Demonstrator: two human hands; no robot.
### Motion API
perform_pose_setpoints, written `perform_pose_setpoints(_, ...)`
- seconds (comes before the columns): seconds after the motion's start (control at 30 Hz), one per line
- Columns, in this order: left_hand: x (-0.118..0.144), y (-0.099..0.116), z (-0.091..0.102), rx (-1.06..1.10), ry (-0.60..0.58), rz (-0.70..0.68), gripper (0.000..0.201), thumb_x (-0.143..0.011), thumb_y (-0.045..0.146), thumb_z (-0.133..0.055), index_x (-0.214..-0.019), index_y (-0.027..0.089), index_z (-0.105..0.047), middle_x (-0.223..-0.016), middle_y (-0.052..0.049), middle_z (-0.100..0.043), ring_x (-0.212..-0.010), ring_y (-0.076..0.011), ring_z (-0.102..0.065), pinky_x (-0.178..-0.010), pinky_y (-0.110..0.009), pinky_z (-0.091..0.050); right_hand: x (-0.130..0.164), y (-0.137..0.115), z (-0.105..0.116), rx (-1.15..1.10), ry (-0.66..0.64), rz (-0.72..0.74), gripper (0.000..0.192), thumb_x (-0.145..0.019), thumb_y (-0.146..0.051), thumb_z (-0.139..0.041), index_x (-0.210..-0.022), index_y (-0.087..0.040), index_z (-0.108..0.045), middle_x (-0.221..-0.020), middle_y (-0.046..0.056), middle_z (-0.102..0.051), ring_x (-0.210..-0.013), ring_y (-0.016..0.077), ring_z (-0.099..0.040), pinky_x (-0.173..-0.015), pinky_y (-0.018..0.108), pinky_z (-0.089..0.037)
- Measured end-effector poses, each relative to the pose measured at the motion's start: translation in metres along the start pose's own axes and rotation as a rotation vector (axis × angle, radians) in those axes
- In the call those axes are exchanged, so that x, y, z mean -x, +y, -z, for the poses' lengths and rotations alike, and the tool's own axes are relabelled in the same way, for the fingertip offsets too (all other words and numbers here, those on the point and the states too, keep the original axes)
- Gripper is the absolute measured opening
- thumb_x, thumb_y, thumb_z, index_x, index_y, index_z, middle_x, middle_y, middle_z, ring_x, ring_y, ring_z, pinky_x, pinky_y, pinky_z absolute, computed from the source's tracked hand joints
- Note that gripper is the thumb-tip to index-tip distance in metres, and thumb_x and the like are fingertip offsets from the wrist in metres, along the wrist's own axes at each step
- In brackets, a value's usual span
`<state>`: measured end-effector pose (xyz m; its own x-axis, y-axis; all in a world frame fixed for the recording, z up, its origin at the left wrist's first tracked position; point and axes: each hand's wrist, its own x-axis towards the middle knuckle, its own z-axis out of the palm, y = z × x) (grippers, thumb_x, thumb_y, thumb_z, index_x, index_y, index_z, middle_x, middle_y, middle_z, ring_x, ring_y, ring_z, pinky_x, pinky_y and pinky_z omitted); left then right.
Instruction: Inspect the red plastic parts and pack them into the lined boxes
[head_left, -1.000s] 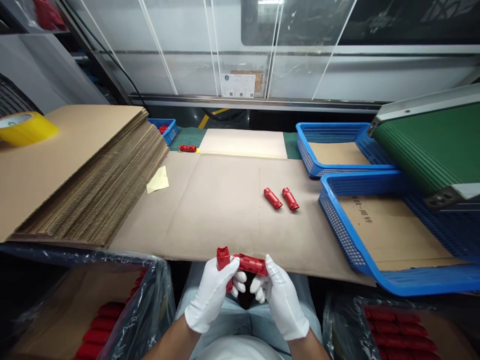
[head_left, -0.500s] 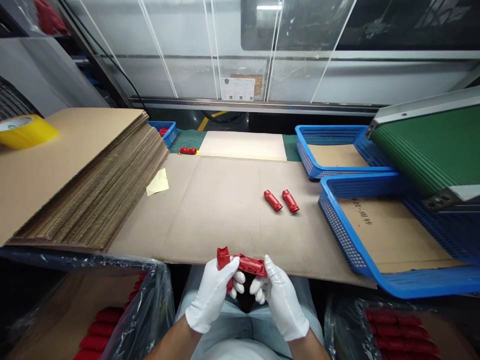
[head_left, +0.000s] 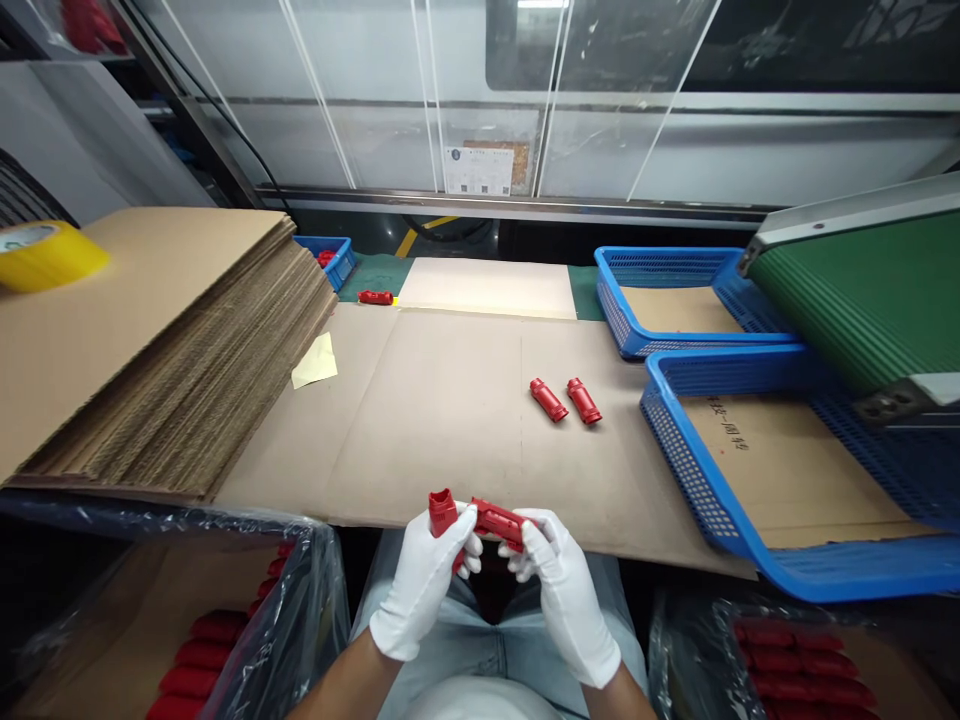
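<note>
**At the bench edge: two red parts in gloved hands**

On the cardboard sheet (head_left: 450, 400) sit a blue basket (head_left: 675, 440) and two loose red pieces (head_left: 566, 400) — well apart from the hands. Left hand (head_left: 424, 590) is closed around an upright red part (head_left: 442, 510). Right hand (head_left: 562, 595) grips a second red part (head_left: 499, 522) — lying sideways, touching the first.

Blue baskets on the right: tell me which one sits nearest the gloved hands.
The large blue basket at the front right, lined with cardboard bearing handwriting. The second basket sits farther back, and the small blue bin is far left.
</note>
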<state>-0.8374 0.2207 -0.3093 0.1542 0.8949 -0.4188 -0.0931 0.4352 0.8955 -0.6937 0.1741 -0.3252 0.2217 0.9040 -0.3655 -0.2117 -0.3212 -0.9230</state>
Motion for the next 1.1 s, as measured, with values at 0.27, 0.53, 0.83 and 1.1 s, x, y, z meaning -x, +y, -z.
perform_pose_setpoints(0.27, -0.002, -0.007, 0.009, -0.121, 0.048, -0.215, 0.041, -0.075, 0.05, -0.072, -0.084, 0.011, -0.065, -0.053, -0.002, -0.058, -0.049, -0.0122, -0.052, -0.052, -0.023, -0.045, 0.004, 0.01, 0.017, 0.402, -0.008, 0.52, 0.028, -0.084, -0.024, -0.064, -0.112, -0.031, -0.064, -0.116, 0.001, -0.067, -0.109, 0.0124, -0.063, -0.1, 0.024, -0.051)
perform_pose_setpoints(0.53, 0.001, -0.025, 0.013, -0.123, 0.032, -0.33, 0.03, -0.083, 0.04, -0.069, -0.096, 0.012, -0.069, -0.069, -0.003, -0.066, -0.06, -0.0136, -0.059, -0.062, -0.024, -0.051, 0.004, 0.008, 0.008, 0.162, 0.032, 0.212, 0.041, -0.077, -0.03, -0.072, -0.116, -0.024, -0.063, -0.119, 0.007, -0.068, -0.105, 0.0184, -0.067, -0.1, 0.032, -0.056)
perform_pose_setpoints(0.83, -0.002, -0.022, 0.012, -0.084, 0.037, -0.29, 0.037, -0.08, 0.041, -0.069, -0.098, 0.009, -0.07, -0.062, -0.005, -0.064, -0.055, -0.0156, -0.057, -0.058, -0.028, -0.051, 0.006, -0.006, 0.0, -0.003, 0.021, 0.119, 0.041, -0.073, -0.039, -0.075, -0.11, -0.022, -0.065, -0.116, 0.007, -0.07, -0.105, 0.0183, -0.067, -0.096, 0.029, -0.059)
perform_pose_setpoints(1.1, -0.004, -0.017, 0.017, -0.317, -0.067, -0.462, 0.027, -0.079, 0.029, -0.067, -0.101, 0.015, -0.073, -0.098, -0.012, -0.073, -0.084, -0.0251, -0.069, -0.081, -0.033, -0.055, -0.005, -0.017, 0.001, -0.187, -0.027, -0.109, 0.058, -0.059, -0.053, -0.081, -0.099, -0.015, -0.062, -0.089, 0.007, -0.07, -0.067, 0.0169, -0.068, -0.06, 0.027, -0.059)
